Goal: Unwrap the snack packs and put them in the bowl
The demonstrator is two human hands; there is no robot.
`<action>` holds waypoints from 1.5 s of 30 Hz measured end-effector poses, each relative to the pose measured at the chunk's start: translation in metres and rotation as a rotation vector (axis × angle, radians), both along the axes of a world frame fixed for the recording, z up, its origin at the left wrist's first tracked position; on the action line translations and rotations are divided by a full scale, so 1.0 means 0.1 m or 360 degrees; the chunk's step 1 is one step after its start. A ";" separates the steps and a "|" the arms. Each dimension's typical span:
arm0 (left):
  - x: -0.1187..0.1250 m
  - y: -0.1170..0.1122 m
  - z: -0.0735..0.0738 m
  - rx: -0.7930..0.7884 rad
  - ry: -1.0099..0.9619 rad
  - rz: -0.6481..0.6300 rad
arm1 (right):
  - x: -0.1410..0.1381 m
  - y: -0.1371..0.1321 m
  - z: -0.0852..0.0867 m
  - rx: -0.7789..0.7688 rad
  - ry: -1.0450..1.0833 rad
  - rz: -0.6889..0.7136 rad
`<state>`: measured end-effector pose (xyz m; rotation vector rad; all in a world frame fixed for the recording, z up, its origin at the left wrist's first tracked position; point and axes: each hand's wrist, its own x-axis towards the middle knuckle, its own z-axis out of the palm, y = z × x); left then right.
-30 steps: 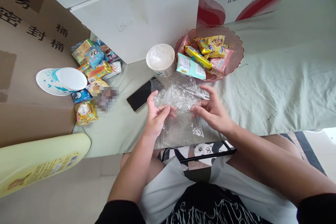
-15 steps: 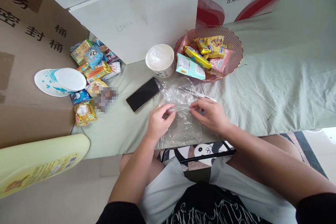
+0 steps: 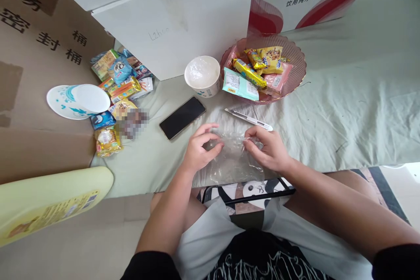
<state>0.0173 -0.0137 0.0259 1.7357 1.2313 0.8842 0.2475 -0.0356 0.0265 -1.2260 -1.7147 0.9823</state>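
A crumpled clear plastic bag (image 3: 234,162) lies near the front edge of the cloth-covered surface, between my hands. My left hand (image 3: 201,148) pinches its upper left part between thumb and a finger, with the index finger raised. On the other side my right hand (image 3: 267,146) grips the bag's upper right edge with thumb and fingertips. Just beyond the right hand rests a white utility knife (image 3: 248,120). A black phone (image 3: 182,118) lies beyond the left hand, screen up.
A white paper cup (image 3: 202,77) stands beside a pink bowl (image 3: 297,68) of wrapped snacks. At left, paper cups (image 3: 78,101) lie tipped near a pile of snack packets (image 3: 123,78). Cardboard boxes (image 3: 203,17) border the back, and a yellow-green container (image 3: 55,201) is at lower left.
The bag's upper part has come down toward me, uncovering the utility knife. My hands have moved slightly lower, and my left index finger has lifted.
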 end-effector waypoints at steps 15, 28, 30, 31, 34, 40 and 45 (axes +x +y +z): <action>0.03 0.01 -0.06 -0.0636 -0.0970 0.0286 | 0.02 0.07 0.02 -0.0303 0.0043 0.0240; 0.03 0.01 -0.10 -0.0784 -0.0675 0.0141 | -0.02 0.06 -0.01 -0.0592 0.0259 0.0192; 0.02 0.01 -0.10 -0.0786 -0.0672 0.0122 | -0.02 0.06 -0.01 -0.0591 0.0247 0.0174; 0.02 0.01 -0.09 -0.0785 -0.0669 0.0110 | -0.02 0.07 -0.01 -0.0586 0.0240 0.0159; 0.02 0.01 -0.06 -0.0788 -0.0651 0.0092 | -0.01 0.07 0.00 -0.0575 0.0194 0.0117; 0.03 0.01 -0.03 -0.0790 -0.0564 0.0087 | -0.01 0.07 -0.01 -0.0514 0.0126 0.0113; 0.05 0.00 0.00 -0.0779 -0.0473 0.0085 | -0.01 0.07 -0.03 -0.0487 0.0051 0.0102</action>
